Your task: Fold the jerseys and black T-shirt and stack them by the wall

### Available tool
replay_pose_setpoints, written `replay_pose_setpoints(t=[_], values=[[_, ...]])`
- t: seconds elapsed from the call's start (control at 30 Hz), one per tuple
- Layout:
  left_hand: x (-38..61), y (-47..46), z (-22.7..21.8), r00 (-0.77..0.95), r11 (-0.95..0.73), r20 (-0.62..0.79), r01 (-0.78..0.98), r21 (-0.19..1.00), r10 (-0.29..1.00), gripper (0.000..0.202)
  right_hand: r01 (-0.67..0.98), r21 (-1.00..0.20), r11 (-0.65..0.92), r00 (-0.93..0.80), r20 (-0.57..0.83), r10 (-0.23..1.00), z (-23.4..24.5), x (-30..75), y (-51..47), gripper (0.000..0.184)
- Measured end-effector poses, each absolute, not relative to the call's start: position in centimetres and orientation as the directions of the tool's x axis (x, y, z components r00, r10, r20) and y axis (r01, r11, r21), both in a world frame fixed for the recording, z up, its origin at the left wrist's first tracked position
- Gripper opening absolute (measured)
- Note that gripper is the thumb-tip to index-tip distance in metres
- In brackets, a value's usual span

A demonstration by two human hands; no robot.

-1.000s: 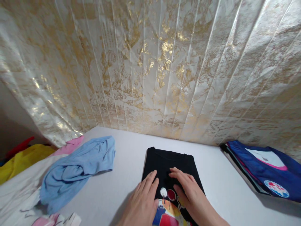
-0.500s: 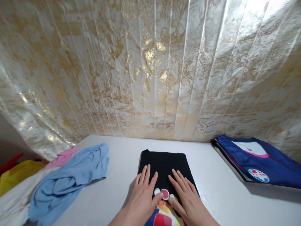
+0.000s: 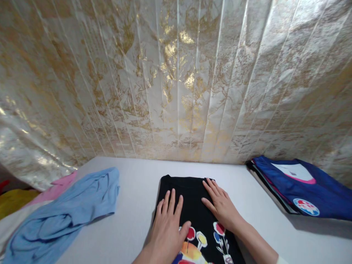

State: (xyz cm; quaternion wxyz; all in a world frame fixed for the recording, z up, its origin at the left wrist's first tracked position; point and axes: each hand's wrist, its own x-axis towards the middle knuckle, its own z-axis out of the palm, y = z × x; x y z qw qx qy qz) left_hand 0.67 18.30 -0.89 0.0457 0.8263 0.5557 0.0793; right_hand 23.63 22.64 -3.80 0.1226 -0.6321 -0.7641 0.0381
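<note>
A black T-shirt (image 3: 189, 198) with a colourful flower print lies folded into a rectangle on the white table, its neckline at the far end. My left hand (image 3: 167, 227) rests flat on its left side, fingers spread and pointing away from me. Farther up, my right hand (image 3: 220, 203) lies on the right side, its fingertips near the top right corner by the collar. Neither hand grips anything. The lower end of the shirt runs out of view at the bottom edge.
To the right is a stack of folded clothes, a navy blue shirt (image 3: 324, 190) on top. A crumpled light blue garment (image 3: 68, 212) lies at left, with pink cloth (image 3: 55, 189) and yellow cloth (image 3: 16, 201) beyond. A gold-patterned silvery curtain (image 3: 176, 80) hangs behind the table (image 3: 134, 205).
My right hand has slid up the black T-shirt to its top right corner, uncovering more of the flower print. The left hand stays at about the same place.
</note>
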Motion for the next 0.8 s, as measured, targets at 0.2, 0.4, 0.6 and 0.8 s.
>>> replay_pose_setpoints(t=[0.2, 0.4, 0.6, 0.8], values=[[0.5, 18.4, -1.3, 0.369, -0.386, 0.123, 0.908, 0.163, 0.921, 0.062, 0.956, -0.22, 0.195, -0.157, 0.177, 0.972, -4.1, 23.6, 22.7, 0.061], [0.1, 18.1, -0.9, 0.379, -0.39, 0.093, 0.905, 0.172, 0.921, 0.059, 0.908, -0.375, 0.188, -0.073, 0.299, 0.952, -5.0, 24.5, 22.7, 0.058], [-1.3, 20.3, 0.3, 0.329, -0.332, 0.039, 0.937, 0.11, 0.943, 0.065, 0.851, -0.49, 0.19, 0.013, 0.381, 0.924, -5.7, 25.7, 22.9, 0.052], [-2.2, 23.4, 0.3, 0.288, -0.29, 0.047, 0.955, 0.055, 0.957, 0.063, 0.845, -0.496, 0.202, 0.009, 0.392, 0.92, -5.9, 25.8, 22.9, 0.048]])
